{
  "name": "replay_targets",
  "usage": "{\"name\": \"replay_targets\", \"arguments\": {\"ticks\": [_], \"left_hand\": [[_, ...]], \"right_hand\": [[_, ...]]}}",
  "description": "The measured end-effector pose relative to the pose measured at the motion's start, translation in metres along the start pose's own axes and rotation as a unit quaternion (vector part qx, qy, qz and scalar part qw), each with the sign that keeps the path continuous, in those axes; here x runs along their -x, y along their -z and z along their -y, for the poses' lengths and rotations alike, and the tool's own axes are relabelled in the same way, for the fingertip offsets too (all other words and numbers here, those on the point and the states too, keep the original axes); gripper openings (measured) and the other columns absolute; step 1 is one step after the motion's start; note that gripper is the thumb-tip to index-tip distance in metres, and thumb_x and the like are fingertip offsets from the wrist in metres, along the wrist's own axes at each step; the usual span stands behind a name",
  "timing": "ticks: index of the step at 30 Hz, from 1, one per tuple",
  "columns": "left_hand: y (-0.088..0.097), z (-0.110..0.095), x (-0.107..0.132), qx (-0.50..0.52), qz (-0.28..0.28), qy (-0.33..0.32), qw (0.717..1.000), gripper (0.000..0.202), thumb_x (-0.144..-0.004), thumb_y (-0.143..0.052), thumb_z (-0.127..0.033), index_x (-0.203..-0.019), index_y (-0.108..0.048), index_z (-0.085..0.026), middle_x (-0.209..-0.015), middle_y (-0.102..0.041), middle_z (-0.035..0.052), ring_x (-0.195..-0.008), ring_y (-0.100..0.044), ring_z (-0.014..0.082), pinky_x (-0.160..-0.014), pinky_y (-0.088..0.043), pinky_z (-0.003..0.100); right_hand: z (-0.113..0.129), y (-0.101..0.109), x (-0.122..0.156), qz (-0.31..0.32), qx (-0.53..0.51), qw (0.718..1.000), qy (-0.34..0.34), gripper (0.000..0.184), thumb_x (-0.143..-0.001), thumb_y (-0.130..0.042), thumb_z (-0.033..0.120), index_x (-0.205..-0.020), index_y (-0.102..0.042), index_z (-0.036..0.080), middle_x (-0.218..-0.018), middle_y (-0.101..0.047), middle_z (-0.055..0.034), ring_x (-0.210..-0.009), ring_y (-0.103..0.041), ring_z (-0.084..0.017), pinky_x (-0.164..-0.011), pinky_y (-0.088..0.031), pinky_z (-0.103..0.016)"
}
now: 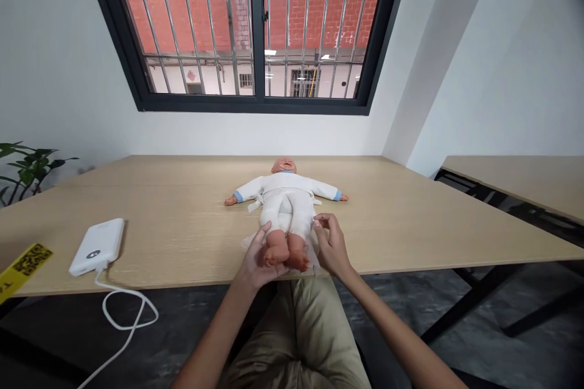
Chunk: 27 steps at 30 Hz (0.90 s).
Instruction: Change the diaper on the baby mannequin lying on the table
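A baby doll (286,181) lies on its back on the table, head toward the window and arms spread. It wears a white top (285,181) with blue cuffs and white trousers (300,216) that end around the lower legs, leaving the feet bare. My left hand (260,258) cups the doll's foot on the left from beneath, thumb up along the leg. At the other leg's outer side, my right hand (331,243) is closed in a pinch at the edge of the white trousers. Thin whitish material (311,258) shows under the legs.
A white power bank (98,246) with a white cable (132,293) hanging over the edge lies on the table (182,231) at left. A green plant (30,164) stands at far left. Behind the table is a barred window (258,101). Another table (524,182) is at right.
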State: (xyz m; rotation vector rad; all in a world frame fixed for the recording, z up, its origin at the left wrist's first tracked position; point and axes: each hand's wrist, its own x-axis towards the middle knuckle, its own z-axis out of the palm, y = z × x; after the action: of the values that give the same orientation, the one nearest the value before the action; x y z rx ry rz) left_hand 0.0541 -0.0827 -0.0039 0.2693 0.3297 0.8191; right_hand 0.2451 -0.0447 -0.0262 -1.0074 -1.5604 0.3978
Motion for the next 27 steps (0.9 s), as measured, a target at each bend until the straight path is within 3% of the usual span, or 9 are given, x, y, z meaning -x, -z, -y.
{"name": "replay_targets", "arguments": {"ticks": [4,7,12,16,18,20,24,27], "left_hand": [[0.002,-0.005,0.003,-0.022,-0.061,-0.022,0.998,0.044,-0.095,-0.043,-0.047,-0.106,-0.064,-0.009,-0.093,-0.075,0.0119,-0.083,-0.071,0.0209,-0.079,-0.058,0.034],[0.002,-0.006,0.003,-0.061,-0.111,-0.041,0.991,0.033,-0.095,-0.047,-0.038,-0.105,-0.064,-0.011,-0.09,-0.075,0.0097,-0.075,-0.071,0.0183,-0.066,-0.058,0.028],[0.004,-0.023,0.016,-0.122,-0.147,-0.126,0.973,0.016,-0.083,-0.062,-0.016,-0.097,-0.064,-0.009,-0.094,-0.073,0.0108,-0.087,-0.072,0.0215,-0.085,-0.058,0.034],[0.014,-0.05,0.033,-0.29,-0.213,-0.189,0.913,0.02,-0.071,-0.074,-0.021,-0.086,-0.066,-0.01,-0.079,-0.071,0.0066,-0.065,-0.067,0.0161,-0.065,-0.057,0.027],[0.02,-0.063,0.037,-0.381,-0.224,-0.193,0.876,0.026,-0.064,-0.079,-0.025,-0.08,-0.064,-0.011,-0.07,-0.068,0.0043,-0.057,-0.062,0.0129,-0.054,-0.05,0.023],[0.026,-0.073,0.037,-0.435,-0.215,-0.197,0.852,0.032,-0.059,-0.082,-0.026,-0.081,-0.062,-0.012,-0.069,-0.067,0.0028,-0.058,-0.06,0.012,-0.055,-0.046,0.021],[0.038,-0.083,0.028,-0.473,-0.226,-0.24,0.817,0.038,-0.057,-0.082,-0.023,-0.089,-0.062,-0.015,-0.081,-0.068,0.0039,-0.074,-0.063,0.0162,-0.07,-0.048,0.025],[0.04,-0.085,0.02,-0.527,-0.246,-0.301,0.756,0.043,-0.058,-0.082,-0.023,-0.096,-0.064,-0.016,-0.095,-0.068,0.0081,-0.091,-0.063,0.0226,-0.085,-0.047,0.031]], "right_hand": [[0.012,-0.014,0.011,0.025,-0.077,0.983,-0.165,0.057,-0.079,-0.062,0.06,-0.114,-0.045,0.019,-0.113,-0.053,-0.0101,-0.076,-0.057,-0.017,-0.069,-0.051,-0.033],[0.006,-0.022,0.003,0.006,-0.081,0.978,-0.19,0.071,-0.064,-0.075,0.056,-0.116,-0.043,0.019,-0.117,-0.049,-0.0106,-0.085,-0.057,-0.019,-0.071,-0.052,-0.033],[0.002,-0.001,-0.015,0.01,-0.089,0.972,-0.219,0.064,-0.058,-0.075,0.042,-0.11,-0.044,0.021,-0.119,-0.051,-0.01,-0.091,-0.059,-0.02,-0.073,-0.052,-0.032],[-0.001,0.03,-0.027,0.084,-0.054,0.964,-0.246,0.055,-0.062,-0.071,0.035,-0.109,-0.048,0.02,-0.12,-0.055,-0.0097,-0.09,-0.061,-0.02,-0.074,-0.052,-0.032],[-0.007,0.041,-0.03,0.112,-0.024,0.966,-0.233,0.055,-0.064,-0.071,0.032,-0.112,-0.049,0.02,-0.12,-0.057,-0.0095,-0.091,-0.062,-0.02,-0.077,-0.052,-0.033],[-0.015,0.048,-0.034,0.124,0.006,0.972,-0.199,0.056,-0.066,-0.069,0.033,-0.116,-0.048,0.019,-0.122,-0.056,-0.0102,-0.094,-0.062,-0.021,-0.08,-0.052,-0.034],[-0.024,0.053,-0.036,0.117,0.109,0.981,-0.109,0.05,-0.072,-0.065,0.031,-0.118,-0.049,0.017,-0.123,-0.056,-0.0118,-0.102,-0.06,-0.025,-0.085,-0.051,-0.04],[-0.017,0.048,-0.032,0.114,0.275,0.955,0.002,0.042,-0.076,-0.059,0.016,-0.117,-0.055,0.015,-0.121,-0.058,-0.0159,-0.111,-0.056,-0.032,-0.093,-0.045,-0.048]]}}
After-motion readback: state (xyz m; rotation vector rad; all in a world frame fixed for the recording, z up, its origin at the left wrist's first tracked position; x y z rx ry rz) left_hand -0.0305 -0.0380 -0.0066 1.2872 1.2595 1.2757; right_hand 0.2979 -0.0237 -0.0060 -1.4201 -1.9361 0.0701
